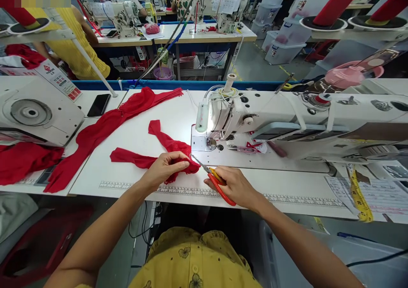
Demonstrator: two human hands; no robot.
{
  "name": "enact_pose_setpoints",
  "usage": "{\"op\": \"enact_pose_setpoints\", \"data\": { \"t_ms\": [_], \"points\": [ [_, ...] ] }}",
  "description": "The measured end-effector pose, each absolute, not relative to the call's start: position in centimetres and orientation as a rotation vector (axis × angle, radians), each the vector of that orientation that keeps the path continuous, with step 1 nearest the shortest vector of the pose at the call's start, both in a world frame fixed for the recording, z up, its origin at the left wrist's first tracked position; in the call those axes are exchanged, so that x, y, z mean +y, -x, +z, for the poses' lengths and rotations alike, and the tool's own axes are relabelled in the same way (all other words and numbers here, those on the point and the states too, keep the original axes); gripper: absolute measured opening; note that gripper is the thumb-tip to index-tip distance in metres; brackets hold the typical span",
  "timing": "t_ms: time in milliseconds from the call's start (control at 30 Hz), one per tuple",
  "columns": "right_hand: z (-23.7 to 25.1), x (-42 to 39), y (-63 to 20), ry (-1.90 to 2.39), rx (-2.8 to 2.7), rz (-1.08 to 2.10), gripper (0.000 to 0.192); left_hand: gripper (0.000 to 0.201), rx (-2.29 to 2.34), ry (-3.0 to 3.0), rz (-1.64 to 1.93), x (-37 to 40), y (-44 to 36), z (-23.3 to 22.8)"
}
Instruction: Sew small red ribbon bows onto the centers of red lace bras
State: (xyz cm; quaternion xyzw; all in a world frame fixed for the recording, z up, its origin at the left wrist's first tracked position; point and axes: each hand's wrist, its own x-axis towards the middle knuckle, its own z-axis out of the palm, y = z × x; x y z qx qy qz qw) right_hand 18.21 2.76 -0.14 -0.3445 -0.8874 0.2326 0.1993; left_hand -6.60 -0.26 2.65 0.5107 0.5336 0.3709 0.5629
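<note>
My left hand pinches a small red lace garment piece that lies on the white sewing table, just left of the needle plate. My right hand grips red-handled scissors; their blades point up-left and touch the fabric's right edge beside my left fingers. The white sewing machine stands directly behind my right hand, its needle area a little above the scissor tips.
A long pile of red garments lies to the left, with a black phone behind it. Another machine sits far left. A yellow tape measure hangs at right. People work at tables behind.
</note>
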Motion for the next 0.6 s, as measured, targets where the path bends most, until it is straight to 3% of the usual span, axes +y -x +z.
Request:
{"op": "enact_pose_setpoints", "data": {
  "t_ms": [167, 233, 367, 433, 500, 567, 600],
  "points": [
    [0.2, 2.6, -24.9, 1.337, -2.513, 0.206, 0.04, 0.022, 1.384, -1.344, 1.03, -0.4, 8.1, 3.2],
    [-0.2, 3.2, -29.1, 1.514, -2.488, 0.037, 0.036, 0.014, 1.483, -1.531, 1.243, -0.6, 9.2, 4.3],
    [-0.7, 4.2, -35.7, 1.755, -2.471, 0.027, 0.025, 0.008, 1.633, -1.903, 1.837, -1.9, 10.1, 8.0],
    [-0.4, 3.8, -36.0, 1.846, -2.372, -0.077, 0.024, 0.009, 1.7, -2.065, 2.053, -3.0, 9.0, 9.5],
    [0.3, 2.5, -33.5, 1.839, -2.2, -0.163, 0.022, 0.013, 1.819, -2.084, 2.011, -4.0, 6.6, 10.2],
    [1.0, 0.3, -28.7, 1.591, -2.07, 0.114, 0.019, 0.014, 1.863, -1.915, 1.764, -4.7, 3.6, 9.8],
    [1.2, -1.0, -25.8, 1.41, -2.075, 0.448, 0.017, 0.013, 1.815, -1.823, 1.621, -4.7, 2.1, 9.2]
  ]
}}
